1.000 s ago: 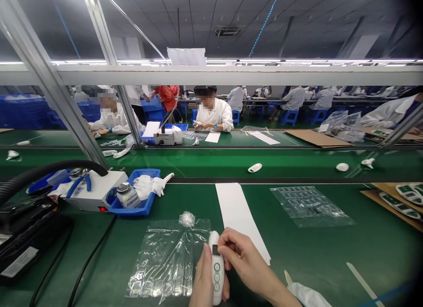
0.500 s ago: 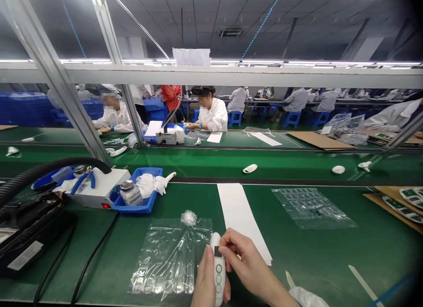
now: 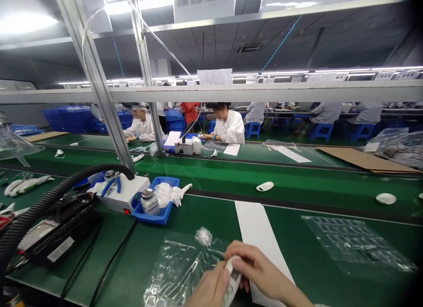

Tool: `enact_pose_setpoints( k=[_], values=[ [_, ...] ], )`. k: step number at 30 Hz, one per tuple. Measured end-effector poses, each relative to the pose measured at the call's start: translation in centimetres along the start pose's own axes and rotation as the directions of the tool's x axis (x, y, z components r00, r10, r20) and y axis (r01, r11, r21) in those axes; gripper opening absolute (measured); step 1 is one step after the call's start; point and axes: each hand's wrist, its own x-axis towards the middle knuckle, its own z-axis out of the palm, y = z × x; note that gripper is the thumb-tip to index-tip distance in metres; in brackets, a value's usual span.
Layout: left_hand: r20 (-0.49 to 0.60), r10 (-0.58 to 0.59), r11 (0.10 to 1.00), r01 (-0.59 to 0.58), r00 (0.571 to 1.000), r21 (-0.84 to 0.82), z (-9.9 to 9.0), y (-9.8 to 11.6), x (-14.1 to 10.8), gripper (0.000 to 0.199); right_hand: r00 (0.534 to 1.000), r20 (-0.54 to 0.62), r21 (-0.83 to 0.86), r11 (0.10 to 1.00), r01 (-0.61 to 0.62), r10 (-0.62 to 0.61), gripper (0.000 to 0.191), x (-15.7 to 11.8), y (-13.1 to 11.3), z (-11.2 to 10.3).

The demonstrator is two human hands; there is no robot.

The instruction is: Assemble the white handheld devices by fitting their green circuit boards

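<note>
Your left hand (image 3: 211, 289) and right hand (image 3: 261, 267) close around a white handheld device (image 3: 233, 276), gripping it from both sides, with your right fingertips (image 3: 236, 252) on its upper end. Your fingers hide most of its face, and the bottom edge of the view cuts off its lower end and part of your left hand, so you can't make out its buttons or each finger's exact hold.

Under your left hand lies a clear plastic bag (image 3: 180, 271), with a crumpled plastic ball (image 3: 203, 236) at its far edge. Your right hand overlaps a white paper strip (image 3: 256, 227). Open green bench (image 3: 291, 232) separates that strip from a clear plastic sheet (image 3: 353, 241). To the far left, a blue tray (image 3: 155, 214) holds a white cloth (image 3: 167, 194) and a jar (image 3: 150, 202), just beside a white machine (image 3: 124, 192). Beyond, a white piece (image 3: 265, 186) lies on a green conveyor belt (image 3: 231, 177).
</note>
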Motion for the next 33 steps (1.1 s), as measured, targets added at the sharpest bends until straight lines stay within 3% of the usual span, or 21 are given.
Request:
enact_pose_setpoints(
  k=[1, 3, 5, 8, 10, 13, 18, 22, 25, 27, 31, 33],
  values=[
    [0.045, 0.081, 0.995, -0.083, 0.996, 0.060, -1.4, 0.4, 1.6, 0.035, 0.999, -0.052, -0.015, 1.000, 0.001, -0.002, 0.037, 1.6, 0.5, -1.4],
    [-0.023, 0.110, 0.989, -0.107, 0.994, 0.104, -4.4, 1.0, 5.9, 0.031, 0.965, -0.260, -0.048, 0.999, 0.009, -0.021, 0.045, 5.5, 1.5, -4.6],
    [-0.098, 0.065, 0.990, -0.052, 0.993, 0.132, -6.9, 1.3, 11.0, 0.031, 0.912, -0.407, -0.063, 0.998, 0.030, -0.053, 0.051, 9.7, 2.5, -7.9],
    [-0.160, -0.109, 0.986, 0.127, 0.981, 0.106, -9.2, 0.7, 17.9, 0.032, 0.846, -0.524, -0.080, 0.995, 0.062, -0.095, 0.053, 14.6, 3.5, -11.6],
    [-0.182, -0.235, 0.967, 0.249, 0.955, 0.059, -9.9, 0.0, 21.2, 0.032, 0.825, -0.553, -0.105, 0.992, 0.073, -0.119, 0.050, 16.2, 4.0, -12.5],
    [-0.208, -0.330, 0.941, 0.338, 0.921, 0.001, -10.2, -1.1, 23.4, 0.031, 0.825, -0.544, -0.163, 0.984, 0.076, -0.154, 0.042, 16.3, 5.1, -12.2],
    [-0.179, -0.300, 0.954, 0.293, 0.937, -0.065, -7.9, -2.2, 21.8, 0.029, 0.870, -0.462, -0.221, 0.973, 0.074, -0.171, 0.026, 14.2, 6.1, -10.3],
    [-0.043, -0.168, 0.976, 0.160, 0.985, -0.148, -4.6, -1.6, 17.4, 0.024, 0.900, -0.419, -0.159, 0.985, 0.062, -0.125, 0.028, 12.8, 5.4, -8.4],
    [0.056, -0.050, 0.970, 0.062, 0.997, -0.237, -3.3, -0.1, 13.1, 0.017, 0.911, -0.393, -0.081, 0.991, 0.103, -0.127, 0.033, 11.7, 4.3, -6.5],
    [0.094, 0.020, 0.960, 0.008, 0.995, -0.281, -3.1, 1.0, 10.3, 0.030, 0.922, -0.361, -0.021, 0.989, 0.143, -0.141, 0.037, 10.7, 3.3, -5.1],
    [0.156, 0.062, 0.937, -0.004, 0.986, -0.350, -3.5, 1.9, 6.4, 0.077, 0.947, -0.275, 0.078, 0.977, 0.196, -0.168, 0.037, 8.6, 1.4, -2.5],
    [0.142, 0.067, 0.943, -0.016, 0.988, -0.333, -3.9, 1.7, 5.3, 0.080, 0.951, -0.253, 0.105, 0.972, 0.212, -0.180, 0.035, 7.7, 0.5, -1.6]
  ],
)
